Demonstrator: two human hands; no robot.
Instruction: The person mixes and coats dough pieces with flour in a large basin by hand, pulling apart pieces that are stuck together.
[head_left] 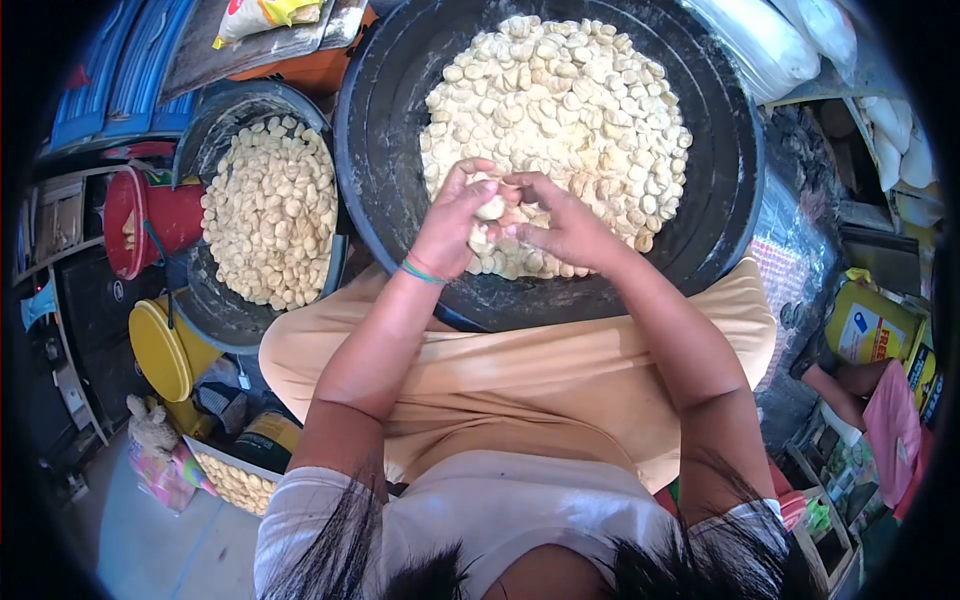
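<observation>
In front of me a wide black basin (pixel 395 110) holds a heap of pale, round, flour-dusted dough pieces (pixel 570 95). My left hand (pixel 452 222), with a green band at the wrist, is over the near part of the heap. Its curled fingers hold a small dough piece (pixel 490 207). My right hand (pixel 565 228) meets it from the other side, thumb and fingers bent inward and closed near the left fingertips. Whatever lies between the right fingertips is hidden.
Left of the black basin, a grey tub (pixel 205 105) holds more rounded pieces. Beside it are a red bucket (pixel 125 222) and a yellow bucket (pixel 160 350). White bags (pixel 765 50) lie at the upper right. Another person's pink garment (pixel 890 420) shows at the far right.
</observation>
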